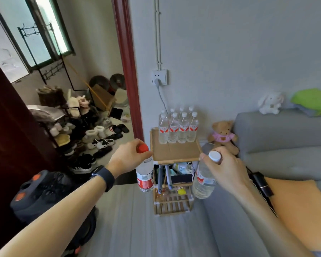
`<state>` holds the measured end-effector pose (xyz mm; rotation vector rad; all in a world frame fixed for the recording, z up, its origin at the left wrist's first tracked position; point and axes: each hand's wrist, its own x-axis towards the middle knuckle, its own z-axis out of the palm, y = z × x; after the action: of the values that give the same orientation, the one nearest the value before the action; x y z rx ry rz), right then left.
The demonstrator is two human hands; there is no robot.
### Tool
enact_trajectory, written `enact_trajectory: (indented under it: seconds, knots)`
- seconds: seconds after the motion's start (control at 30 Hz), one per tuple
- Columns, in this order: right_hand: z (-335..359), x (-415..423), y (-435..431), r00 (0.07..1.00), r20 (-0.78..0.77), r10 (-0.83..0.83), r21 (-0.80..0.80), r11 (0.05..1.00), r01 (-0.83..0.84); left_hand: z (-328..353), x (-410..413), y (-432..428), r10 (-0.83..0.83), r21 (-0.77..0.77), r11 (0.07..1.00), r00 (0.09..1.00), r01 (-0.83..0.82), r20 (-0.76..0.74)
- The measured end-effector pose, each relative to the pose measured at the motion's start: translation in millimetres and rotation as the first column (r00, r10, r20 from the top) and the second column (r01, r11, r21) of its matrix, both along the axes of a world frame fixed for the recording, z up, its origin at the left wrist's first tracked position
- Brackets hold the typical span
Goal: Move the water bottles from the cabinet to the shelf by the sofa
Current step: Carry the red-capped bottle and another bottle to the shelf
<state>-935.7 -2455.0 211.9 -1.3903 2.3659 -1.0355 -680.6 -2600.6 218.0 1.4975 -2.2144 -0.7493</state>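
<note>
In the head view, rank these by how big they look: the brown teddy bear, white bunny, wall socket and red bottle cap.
Largest to smallest:
brown teddy bear
white bunny
wall socket
red bottle cap
The cap is nearest the camera yet looks smallest.

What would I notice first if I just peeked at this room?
Front and centre, the left hand grips a red-capped clear plastic water bottle by its top, and the right hand grips a white-capped clear plastic water bottle. Beyond them, a cluster of white-capped bottles stands on the light wooden shelf, with a brown teddy bear in pink beside the grey sofa.
</note>
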Motion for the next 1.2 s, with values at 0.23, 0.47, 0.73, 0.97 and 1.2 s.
enact_trajectory:
  seconds: [0.23, 0.47, 0.73, 0.97, 1.2]
  knots:
    - [-34, -60, -88, 0.999, 0.027, -0.04, 0.073, 0.997, 0.038, -36, -78, -94, -0.077, 0.057, 0.995, 0.997, 0.077, -0.001]
    - [-43, -108, -185, 0.994, 0.088, -0.059, 0.151, 0.987, 0.045, -64, -152, -185, -0.169, 0.096, 0.981, 0.986, 0.169, -0.007]
    - [-85, -158, -275, 0.986, 0.145, -0.079, 0.213, 0.976, 0.047, -103, -224, -247, -0.264, 0.096, 0.962, 0.961, 0.256, 0.078]
    - [-120, -193, -323, 0.982, 0.179, 0.062, 0.277, 0.955, -0.111, -119, -265, -261, -0.238, 0.162, 0.962, 0.967, 0.222, 0.093]
    - [-125, -214, -347, 0.945, 0.17, 0.28, 0.343, 0.882, -0.323, -126, -277, -261, -0.169, 0.128, 0.98, 0.976, 0.152, 0.135]
